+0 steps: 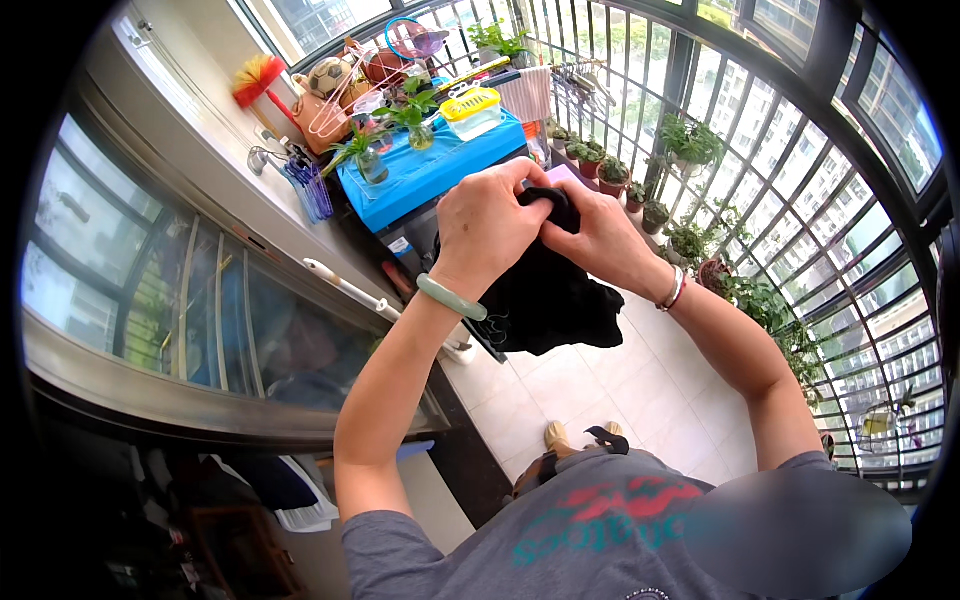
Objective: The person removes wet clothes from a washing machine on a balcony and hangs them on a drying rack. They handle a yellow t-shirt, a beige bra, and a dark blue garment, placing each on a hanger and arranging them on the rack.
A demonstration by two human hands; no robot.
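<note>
A black cloth garment (pixel 560 305) hangs in front of me at chest height, its lower part loose above the floor. My left hand (pixel 490 220) pinches its top edge between thumb and fingers, and a pale green bangle circles that wrist. Close beside it, my right hand (pixel 608 228) grips the same edge, with a silver bracelet and a red cord at the wrist. Between the two hands the fabric is bunched. What kind of garment it is I cannot make out, because most of it is folded and dark.
A blue-covered table (pixel 440 165) holds potted plants and a yellow-rimmed basket (pixel 472 110). Balls hang in a net (pixel 330 78) behind it. Along the railing on the right stand several potted plants (pixel 612 175). A white pole (pixel 345 287) leans by the sliding door at left.
</note>
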